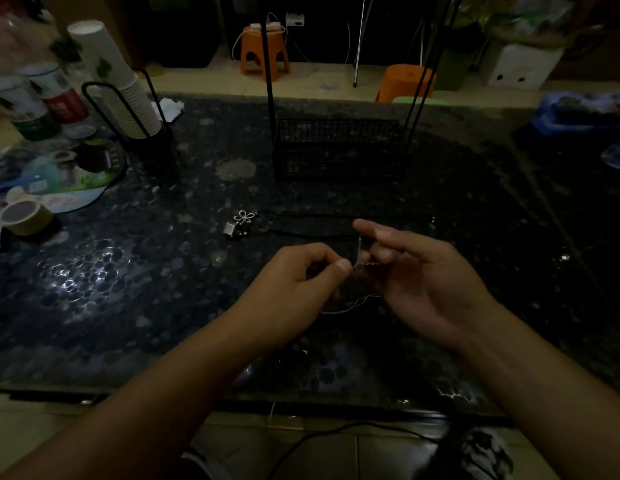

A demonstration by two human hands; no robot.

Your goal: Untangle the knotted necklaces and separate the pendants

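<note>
— Where do we have the chain (pixel 357 263) now?

— Between our two hands, lifted just above the dark table (pixel 128 271). A short stretch runs nearly upright beside the right fingers, and a loose loop droops below the hands, curving left to right.

— And the hands themselves?

— Our left hand (pixel 298 282) is curled, thumb and fingertips pinching the chain at the knot. Our right hand (pixel 416 271) faces it, palm turned left; its forefinger points up and away, the lower fingers curl around the chain.

— The pendants?

— A flower pendant (pixel 244 216) and a square pendant (pixel 229 229) lie touching on the table, beyond our left hand. Their black cord (pixel 319 216) stretches off to the right, lengthwise, in front of the wire basket (pixel 336 147).
</note>
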